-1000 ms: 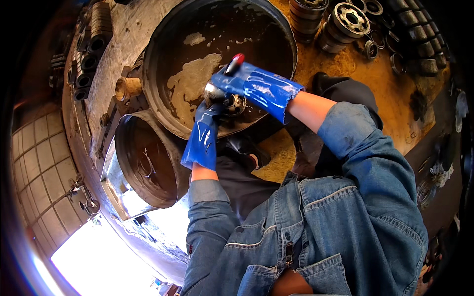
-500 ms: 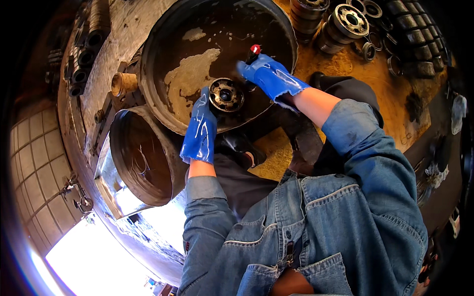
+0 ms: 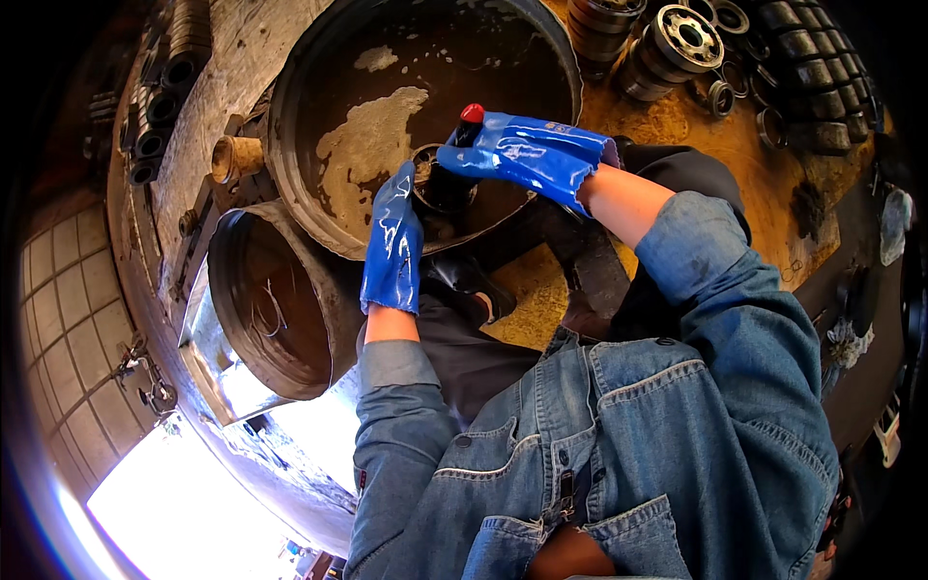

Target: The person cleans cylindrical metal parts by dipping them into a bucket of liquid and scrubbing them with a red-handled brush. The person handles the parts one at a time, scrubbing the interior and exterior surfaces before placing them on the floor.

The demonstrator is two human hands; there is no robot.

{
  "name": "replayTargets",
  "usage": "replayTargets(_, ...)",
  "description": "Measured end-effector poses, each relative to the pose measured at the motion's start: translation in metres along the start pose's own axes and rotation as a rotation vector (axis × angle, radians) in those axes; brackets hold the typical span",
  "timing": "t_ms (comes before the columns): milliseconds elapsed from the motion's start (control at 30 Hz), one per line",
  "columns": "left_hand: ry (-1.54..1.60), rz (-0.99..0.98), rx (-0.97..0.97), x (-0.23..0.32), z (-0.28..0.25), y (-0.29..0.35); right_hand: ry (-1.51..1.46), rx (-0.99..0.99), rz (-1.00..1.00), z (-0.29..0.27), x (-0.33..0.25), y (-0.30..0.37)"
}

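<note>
In blue rubber gloves, both hands work over a large round metal basin (image 3: 281, 145) of dark liquid with patches of tan foam. My left hand (image 3: 393, 237) grips the left side of a round, dark metal part (image 3: 447, 193), whose face is partly covered by my other glove. Closed over that part, my right hand (image 3: 527, 159) holds a dark-handled tool with a red end (image 3: 471, 114) that sticks up past the thumb. The tool's working end is hidden, so its kind cannot be told.
A smaller drum (image 3: 275, 300) leans beside the basin at lower left, near a rusty cylinder (image 3: 235, 159). Stacked ring-faced metal parts (image 3: 688, 41) stand at the upper right, with loose rings and rows of dark cylinders (image 3: 822, 72) beyond. More cylindrical parts (image 3: 152, 143) lie at far left.
My right hand has moved left and slightly down, bringing the red-ended tool over the round metal part and covering its face. My left hand stays nearly in place.
</note>
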State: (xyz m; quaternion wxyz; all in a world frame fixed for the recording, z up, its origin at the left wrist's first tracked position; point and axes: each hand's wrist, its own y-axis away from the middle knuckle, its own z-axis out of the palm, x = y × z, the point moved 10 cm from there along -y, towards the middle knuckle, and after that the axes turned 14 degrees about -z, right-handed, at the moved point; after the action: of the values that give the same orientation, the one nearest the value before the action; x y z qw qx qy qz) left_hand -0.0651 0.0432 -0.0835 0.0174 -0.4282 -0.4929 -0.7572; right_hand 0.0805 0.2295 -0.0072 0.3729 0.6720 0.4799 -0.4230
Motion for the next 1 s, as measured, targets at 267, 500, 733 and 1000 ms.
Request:
replayTargets(267, 0.024, -0.011, 0.001, -0.002, -0.001, -0.004, -0.116, -0.011, -0.054, 0.006, -0.026, 0.019)
replayTargets(500, 0.033, -0.028, -0.002, 0.001, 0.008, -0.01, 0.072, -0.052, 0.058, 0.0, 0.018, -0.007)
replayTargets(733, 0.064, -0.047, 0.055, 0.0, -0.003, -0.006, -0.118, 0.041, 0.033, 0.007, 0.01, 0.0)
replayTargets(1000, -0.885, 0.434, 0.287, 0.032, -0.003, 0.005, 0.327, 0.023, 0.039, -0.01, 0.041, -0.02)
